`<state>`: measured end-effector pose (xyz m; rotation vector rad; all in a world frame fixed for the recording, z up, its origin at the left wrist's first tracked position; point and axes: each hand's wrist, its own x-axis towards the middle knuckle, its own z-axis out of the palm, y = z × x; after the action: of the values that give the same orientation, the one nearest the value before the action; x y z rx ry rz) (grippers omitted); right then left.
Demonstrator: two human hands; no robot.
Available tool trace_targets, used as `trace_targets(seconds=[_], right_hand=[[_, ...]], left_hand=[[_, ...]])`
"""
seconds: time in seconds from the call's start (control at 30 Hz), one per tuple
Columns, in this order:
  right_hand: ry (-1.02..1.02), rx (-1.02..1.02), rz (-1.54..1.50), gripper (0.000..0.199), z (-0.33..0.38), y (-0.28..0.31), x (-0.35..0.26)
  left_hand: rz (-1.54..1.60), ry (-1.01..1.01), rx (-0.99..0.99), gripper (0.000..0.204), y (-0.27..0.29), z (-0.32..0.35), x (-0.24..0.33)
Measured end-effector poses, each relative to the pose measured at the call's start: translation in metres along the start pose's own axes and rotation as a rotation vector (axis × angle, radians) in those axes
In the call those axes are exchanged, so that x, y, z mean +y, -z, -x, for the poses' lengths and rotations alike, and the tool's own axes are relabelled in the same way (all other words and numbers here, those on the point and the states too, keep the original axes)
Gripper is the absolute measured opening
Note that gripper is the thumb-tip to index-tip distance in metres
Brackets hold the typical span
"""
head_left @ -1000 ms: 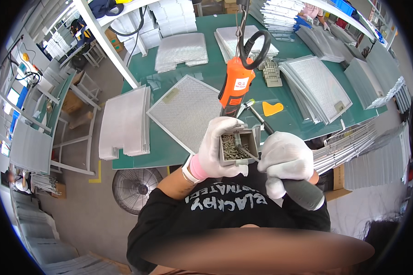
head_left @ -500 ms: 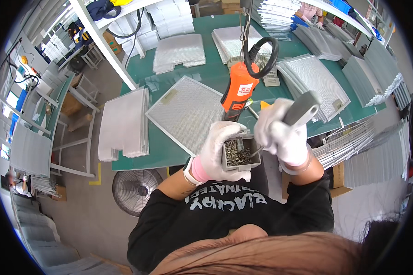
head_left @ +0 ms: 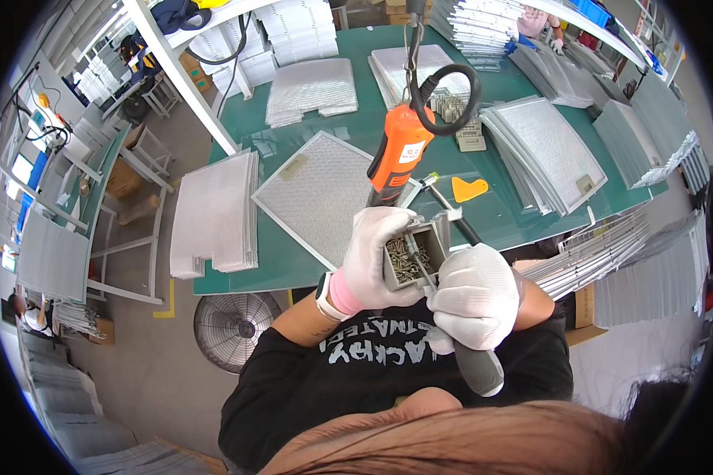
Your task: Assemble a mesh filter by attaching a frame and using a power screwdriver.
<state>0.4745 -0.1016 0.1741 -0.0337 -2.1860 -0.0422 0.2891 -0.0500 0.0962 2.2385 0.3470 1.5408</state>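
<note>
White gloves cover both of my hands. My left hand (head_left: 364,257) is closed round a small grey box (head_left: 429,240) at the front edge of the table. Loose metal screws (head_left: 401,263) fill part of it. My right hand (head_left: 477,294), right against the box, grips a hand screwdriver. Its dark grey handle (head_left: 480,370) sticks out below my fist toward my body, and its thin shaft reaches over the screws; the tip is hard to make out. Just beyond the box hangs an orange electric screwdriver (head_left: 402,152), touched by neither hand.
A framed mesh panel (head_left: 317,198) lies on the green table behind my left hand. Stacks of mesh panels stand left (head_left: 214,214) and right (head_left: 543,150). An orange scraper (head_left: 469,189) and a black-handled tool (head_left: 465,228) lie nearby. A floor fan (head_left: 242,328) stands below; another person's hand (head_left: 558,46) shows far right.
My right hand has come down and toward me, turning the screwdriver so its handle now points at my body. The scraper has come into full sight. The hanging electric screwdriver has swung slightly left.
</note>
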Motion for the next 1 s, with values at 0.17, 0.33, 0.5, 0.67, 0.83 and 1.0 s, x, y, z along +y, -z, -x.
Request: trace_targets(seconds=[0.17, 0.33, 0.5, 0.67, 0.83, 1.0], right_hand=[[-0.288, -0.269, -0.776, 0.014, -0.007, 0.012, 0.035], [-0.868, 0.523, -0.75, 0.026, -0.015, -0.003, 0.014], [-0.5, 0.257, -0.449, 0.039, -0.009, 0.01, 0.005], [-0.038, -0.004, -0.044, 0.027, 0.004, 0.003, 0.002], [0.034, -0.039, 0.063, 0.025, 0.004, -0.004, 0.004], [-0.776, 0.473, -0.863, 0.017, 0.003, -0.008, 0.024]], left_hand=[[-0.086, -0.04, -0.018, 0.092, 0.0, 0.003, -0.002], [0.107, -0.035, -0.073, 0.094, 0.0, 0.002, -0.001], [0.075, 0.016, -0.007, 0.093, 0.003, 0.007, -0.006], [0.067, 0.047, -0.007, 0.092, 0.002, 0.005, 0.0], [-0.117, -0.035, 0.01, 0.091, 0.0, 0.001, -0.001], [-0.008, -0.107, -0.049, 0.095, -0.002, 0.001, 0.003]])
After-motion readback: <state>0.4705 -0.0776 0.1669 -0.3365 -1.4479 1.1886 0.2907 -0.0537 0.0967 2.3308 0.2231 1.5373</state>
